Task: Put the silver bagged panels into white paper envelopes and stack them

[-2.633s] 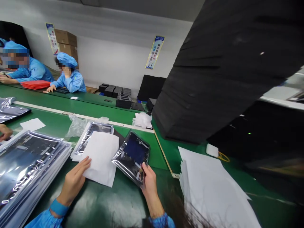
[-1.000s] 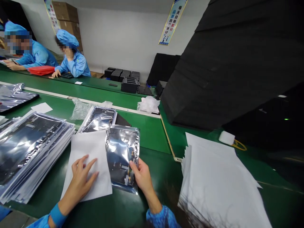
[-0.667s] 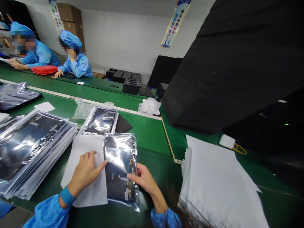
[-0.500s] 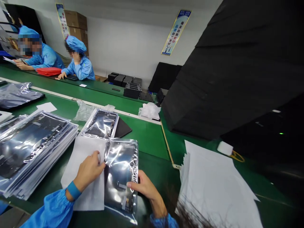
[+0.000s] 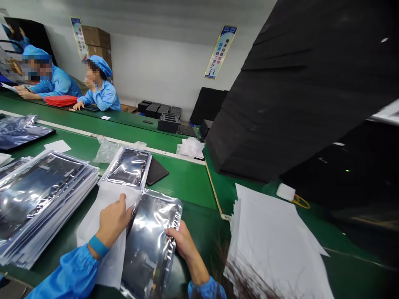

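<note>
Your right hand clamps the anti-static bag by its edge just right of the bagged stack, while your left hand pinches a white paper sheet against it, keeping them together.

Wall poster, lettering too small to read

Head-worn view, facing forward and down — close above the left hand and right hand.
</note>
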`<state>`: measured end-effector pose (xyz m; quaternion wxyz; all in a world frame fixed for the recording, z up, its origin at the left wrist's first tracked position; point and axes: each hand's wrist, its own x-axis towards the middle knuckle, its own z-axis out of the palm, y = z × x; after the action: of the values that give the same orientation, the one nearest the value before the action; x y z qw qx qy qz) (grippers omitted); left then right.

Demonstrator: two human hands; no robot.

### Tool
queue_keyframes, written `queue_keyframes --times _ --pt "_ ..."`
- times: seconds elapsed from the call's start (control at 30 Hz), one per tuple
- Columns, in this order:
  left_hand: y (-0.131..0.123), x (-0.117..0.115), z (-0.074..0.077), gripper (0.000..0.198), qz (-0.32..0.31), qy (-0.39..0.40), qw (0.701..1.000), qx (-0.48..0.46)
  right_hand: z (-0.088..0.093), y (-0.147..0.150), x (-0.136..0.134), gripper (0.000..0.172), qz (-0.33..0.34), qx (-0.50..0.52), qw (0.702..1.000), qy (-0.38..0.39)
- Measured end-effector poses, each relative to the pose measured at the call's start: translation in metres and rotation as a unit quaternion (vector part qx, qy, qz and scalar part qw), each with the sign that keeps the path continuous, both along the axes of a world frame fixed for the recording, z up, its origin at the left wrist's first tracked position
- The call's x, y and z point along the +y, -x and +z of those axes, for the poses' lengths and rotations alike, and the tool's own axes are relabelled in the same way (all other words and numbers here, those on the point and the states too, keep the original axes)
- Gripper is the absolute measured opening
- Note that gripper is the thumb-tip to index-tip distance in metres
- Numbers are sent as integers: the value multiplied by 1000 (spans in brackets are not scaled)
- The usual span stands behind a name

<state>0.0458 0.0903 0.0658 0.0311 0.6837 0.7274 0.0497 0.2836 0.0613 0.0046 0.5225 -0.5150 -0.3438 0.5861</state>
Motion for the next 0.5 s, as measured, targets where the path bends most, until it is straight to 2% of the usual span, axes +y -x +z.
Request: queue_keyframes --times 0.13,0.27,0.4,0.5 --pt "-8 6 5 34 -50 -66 995 54 1 7 -2 31 12 39 999 24" --pt "-7 14 7 32 -101 -95 989 52 6 9 -2 26 -23 46 998 48" --pt "0 20 8 28 -92 -112 989 25 9 7 -1 42 -51 61 995 59" --pt "4 25 11 28 -70 -120 990 -10 11 8 -1 50 -38 47 998 28"
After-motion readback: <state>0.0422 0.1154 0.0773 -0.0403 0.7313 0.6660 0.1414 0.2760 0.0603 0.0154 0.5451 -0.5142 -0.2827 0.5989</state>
